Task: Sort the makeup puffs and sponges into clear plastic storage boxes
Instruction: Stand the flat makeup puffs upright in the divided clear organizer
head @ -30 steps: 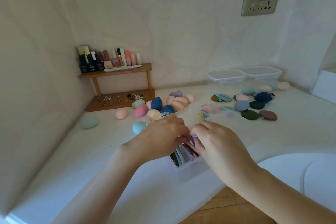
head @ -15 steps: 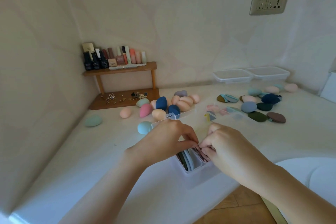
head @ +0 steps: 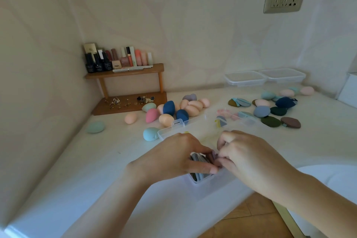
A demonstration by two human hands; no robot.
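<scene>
White counter (head: 77, 179) | L hand (head: 173, 157) + R hand (head: 251, 160) grips both pinch mauve puff (head: 214, 157) btwn them, over clear box (head: 201, 180)

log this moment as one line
step: filling clear box | left grip: holds upright puffs | right grip: pinches mauve puff | loose: sponges, flat puffs behind

Soft warm daylight, wide-angle edge warp, sl. soft

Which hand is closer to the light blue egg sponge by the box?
Left. The left hand is just this side of the light blue egg sponge; the right hand is farther right.
</scene>
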